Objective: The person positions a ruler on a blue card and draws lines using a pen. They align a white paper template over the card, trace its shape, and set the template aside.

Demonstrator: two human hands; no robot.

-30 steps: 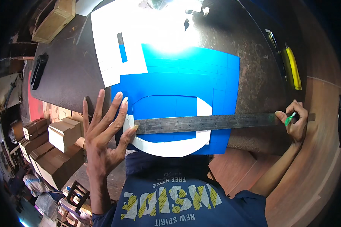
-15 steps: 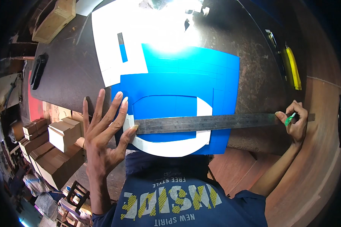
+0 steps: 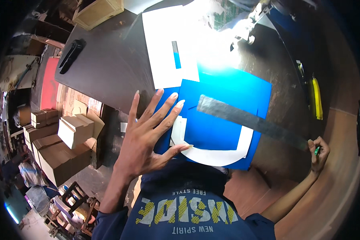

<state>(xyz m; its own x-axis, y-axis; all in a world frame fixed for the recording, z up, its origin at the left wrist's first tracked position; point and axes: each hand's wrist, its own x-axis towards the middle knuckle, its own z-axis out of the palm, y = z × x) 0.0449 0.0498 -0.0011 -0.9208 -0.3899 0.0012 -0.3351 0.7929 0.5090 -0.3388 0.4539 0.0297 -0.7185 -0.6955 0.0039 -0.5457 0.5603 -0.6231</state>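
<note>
Blue sheets (image 3: pixel 216 120) lie stacked on the dark table in front of me. On their near part is a curved white U-shaped piece (image 3: pixel 216 157). My left hand (image 3: pixel 146 138) rests with fingers spread at the left side of the sheets, thumb on the white curve. Out at the right, my right hand (image 3: pixel 319 154) is closed on the end of a long metal ruler (image 3: pixel 248 120). A small green-ended thing (image 3: pixel 317 151), perhaps a pen, is also in its fingers. Slanting and slightly blurred, the ruler crosses over the blue sheets, its free end toward the far left.
A white sheet with a narrow slot (image 3: pixel 164 52) overlaps the far left of the blue. To the right lies a yellow cutter knife (image 3: pixel 317 98). A black stapler-like tool (image 3: pixel 71 57) and a wooden box (image 3: pixel 100 14) are far left; cardboard boxes (image 3: pixel 60 158) sit below.
The ruler has come away from my left thumb and swung, its left end now farther up the blue sheet. My left hand now lies spread without the ruler. The whole view has shifted.
</note>
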